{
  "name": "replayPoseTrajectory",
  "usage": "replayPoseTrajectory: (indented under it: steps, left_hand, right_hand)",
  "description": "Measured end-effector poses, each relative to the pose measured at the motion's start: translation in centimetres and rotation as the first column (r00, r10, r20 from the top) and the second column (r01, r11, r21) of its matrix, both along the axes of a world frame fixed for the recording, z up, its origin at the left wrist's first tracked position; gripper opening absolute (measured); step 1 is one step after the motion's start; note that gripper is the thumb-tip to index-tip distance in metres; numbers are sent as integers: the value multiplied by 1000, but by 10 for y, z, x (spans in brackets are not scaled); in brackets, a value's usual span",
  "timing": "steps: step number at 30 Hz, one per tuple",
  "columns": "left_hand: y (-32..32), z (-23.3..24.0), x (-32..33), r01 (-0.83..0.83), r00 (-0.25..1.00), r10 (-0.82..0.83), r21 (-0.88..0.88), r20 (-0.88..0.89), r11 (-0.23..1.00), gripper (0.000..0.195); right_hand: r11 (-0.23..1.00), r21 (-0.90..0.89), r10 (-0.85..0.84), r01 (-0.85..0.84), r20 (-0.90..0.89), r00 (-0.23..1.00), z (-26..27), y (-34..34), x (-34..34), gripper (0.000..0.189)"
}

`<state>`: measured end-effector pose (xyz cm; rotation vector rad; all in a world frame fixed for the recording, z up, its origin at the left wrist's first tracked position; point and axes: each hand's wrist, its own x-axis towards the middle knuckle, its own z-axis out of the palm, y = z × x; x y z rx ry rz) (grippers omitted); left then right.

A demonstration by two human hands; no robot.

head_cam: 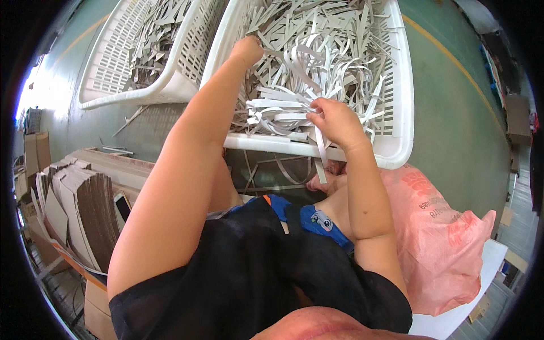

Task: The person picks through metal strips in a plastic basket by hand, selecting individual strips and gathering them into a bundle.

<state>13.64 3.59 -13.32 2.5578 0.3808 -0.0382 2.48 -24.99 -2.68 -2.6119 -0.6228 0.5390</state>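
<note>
My right hand [335, 121] pinches a bunch of white paper strips [278, 110] between thumb and fingers, near the front of a white plastic basket [272, 143]. Some of these strips fan out and curl; a few hang down over the basket's front rim. Further back on the left, my left hand [248, 50] is curled by the inner side wall, with a grey strip [274, 53] running out from its fingers. Its fingertips are partly hidden. Under and behind both hands lies a deep heap of grey cardboard strips [314, 19].
A second white basket [108, 63] with grey offcuts stands left. Stacked cardboard sheets [80, 212] and a phone [122, 206] lie at lower left. A pink woven sack [437, 246] bulges at my right. Loose strips [131, 119] lie on the green floor [446, 102].
</note>
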Motion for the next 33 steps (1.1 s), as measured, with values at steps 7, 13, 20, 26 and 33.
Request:
replayPoseTrajectory:
  steps: [7,13,20,26,33]
  left_hand:
    - [-25,-31,65,-274,952,305,-358,31,892,54]
    - [-60,-36,91,-88,967,113,115,-226,989,57]
    - [-53,-35,108,-107,940,102,3,-326,994,35]
    - [-19,-36,114,-123,988,63,-453,-144,883,28]
    - [-21,56,72,-1,995,89,-880,47,475,23]
  right_hand:
    - [988,53,140,-146,109,984,-5,8,-8,27]
    - [965,26,258,-259,56,965,-11,12,-24,25]
    - [947,23,320,-321,47,946,-11,13,-26,28]
    - [941,-2,339,-339,30,940,-10,18,-23,27]
    - [946,1,325,-325,-17,945,-11,18,-20,27]
